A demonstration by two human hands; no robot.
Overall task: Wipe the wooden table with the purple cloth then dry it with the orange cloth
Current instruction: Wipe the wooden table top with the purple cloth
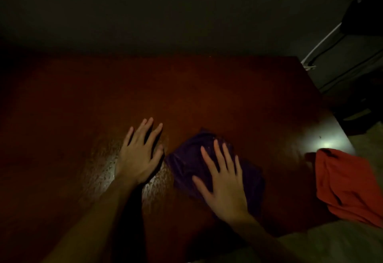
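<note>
The wooden table (pixel 186 88) fills most of the dim view. The right hand (pixel 224 182) lies flat on the purple cloth (pixel 215 167), fingers straight and spread a little, fingertips aimed toward 11 o'clock, palm pressing the cloth's near half. The cloth sits just right of the table's centre, near the front edge; it is a folded, roughly oblong pad whose long axis runs from 11 o'clock down to 5 o'clock, one corner pointing away toward 12.

The left hand (pixel 141 152) rests open on the bare wood at the cloth's 9 o'clock, fingers wide, pointing toward 1 o'clock, thumb almost touching the cloth's edge. Wet streaks (pixel 103 169) glisten around and below it.

The orange cloth (pixel 348 186) lies bunched at the table's 4 o'clock corner, apart from both hands.
</note>
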